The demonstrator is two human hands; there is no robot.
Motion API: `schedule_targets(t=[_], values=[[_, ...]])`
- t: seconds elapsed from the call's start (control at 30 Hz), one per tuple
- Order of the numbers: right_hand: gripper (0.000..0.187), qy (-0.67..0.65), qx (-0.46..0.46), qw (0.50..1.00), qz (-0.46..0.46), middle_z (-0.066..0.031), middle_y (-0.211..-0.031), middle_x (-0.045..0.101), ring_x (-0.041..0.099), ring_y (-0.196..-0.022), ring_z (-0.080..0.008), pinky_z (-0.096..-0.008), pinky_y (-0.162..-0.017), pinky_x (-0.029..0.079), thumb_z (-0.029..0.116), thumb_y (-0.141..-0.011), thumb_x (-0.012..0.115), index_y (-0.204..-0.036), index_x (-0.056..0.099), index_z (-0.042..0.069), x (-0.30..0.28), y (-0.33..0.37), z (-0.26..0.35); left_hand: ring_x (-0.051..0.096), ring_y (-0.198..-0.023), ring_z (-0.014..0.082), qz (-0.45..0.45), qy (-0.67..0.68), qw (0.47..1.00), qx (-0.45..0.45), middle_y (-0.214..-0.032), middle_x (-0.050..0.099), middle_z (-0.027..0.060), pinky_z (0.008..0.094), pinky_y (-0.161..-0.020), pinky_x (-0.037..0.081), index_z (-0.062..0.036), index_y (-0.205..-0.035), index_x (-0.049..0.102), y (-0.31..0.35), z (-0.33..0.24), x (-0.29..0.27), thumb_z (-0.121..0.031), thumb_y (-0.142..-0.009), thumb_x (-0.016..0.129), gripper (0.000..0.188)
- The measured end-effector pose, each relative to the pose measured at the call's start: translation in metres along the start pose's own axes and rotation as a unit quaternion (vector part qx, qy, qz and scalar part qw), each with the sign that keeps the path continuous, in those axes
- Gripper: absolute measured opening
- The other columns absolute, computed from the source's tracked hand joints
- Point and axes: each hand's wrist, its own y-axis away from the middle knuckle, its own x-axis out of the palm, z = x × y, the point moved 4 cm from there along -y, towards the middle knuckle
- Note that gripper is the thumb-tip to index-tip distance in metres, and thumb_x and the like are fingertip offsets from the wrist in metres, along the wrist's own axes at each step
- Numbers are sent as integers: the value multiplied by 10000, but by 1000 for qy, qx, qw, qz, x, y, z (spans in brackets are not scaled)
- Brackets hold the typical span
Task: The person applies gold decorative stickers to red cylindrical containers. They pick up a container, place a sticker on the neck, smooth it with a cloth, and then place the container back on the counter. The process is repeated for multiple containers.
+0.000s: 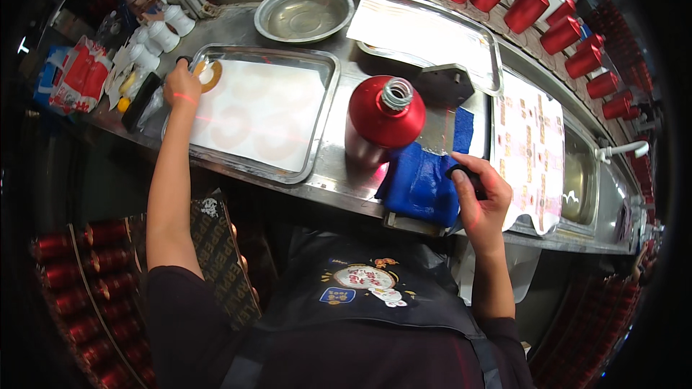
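Over the far left corner of a shallow metal tray [317, 126], my left hand [183, 88] has its fingers closed at the edge of a gold ring-shaped piece [210, 78]. Something black shows at those fingertips. A white sheet [256, 112] with faint round shapes lies in the tray. My right hand [484, 198] is curled around a small black piece [470, 175], whose kind I cannot make out. Beside it, a wet blue cloth [422, 186] covers a low block at the counter's near edge. A shiny red bottle [376, 119] with a clear threaded neck stands between my hands.
A round metal basin [304, 13] and a second tray [494, 50] with white sheets sit behind. A black block [445, 85] stands behind the blue cloth. Printed sheets [530, 148] lie right, before a sink [577, 173]. Red bottles [526, 9] line the far ledge; white bottles [179, 20] stand left.
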Motion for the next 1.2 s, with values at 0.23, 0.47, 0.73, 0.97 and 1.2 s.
schedule_targets(t=[0.23,0.47,0.73,0.97,1.2], values=[[255,-28,19,997,75,-76,-898,700,514,-575,-64,-219,-524,399,-1,-860,684,-1110,720,32,20,19,19,680,-881,411,-37,45,993,102,-845,711,171,530,-746,508,-56,-920,589,48,-48,-59,-143,-837,662,142],[278,-202,106,946,228,-90,-1053,688,583,-739,-77,-235,-648,483,63,-906,667,-1180,681,16,97,35,35,714,-721,226,31,364,926,93,-842,692,140,331,-588,525,-1,-886,513,123,-102,-135,-82,-854,727,231],[523,-490,311,763,284,10,-550,499,418,-449,-75,-233,-490,332,365,-1034,538,-1405,518,-2,139,53,53,658,-815,93,164,650,741,27,-1047,613,111,194,-674,511,28,-1313,458,241,-147,-195,58,-888,661,472],[569,-513,364,735,252,-40,-469,450,394,-415,-120,-246,-480,328,474,-1048,391,-1335,525,1,116,40,51,678,-873,135,157,683,709,78,-1157,578,127,231,-774,536,20,-1425,365,287,-158,-200,111,-877,622,613],[422,-410,190,886,104,-1,-850,645,433,-539,-5,-168,-477,347,73,-926,613,-1338,580,-11,75,19,61,656,-923,162,162,733,650,118,-1191,560,147,270,-836,529,14,-1420,330,296,-178,-200,86,-860,599,626]])
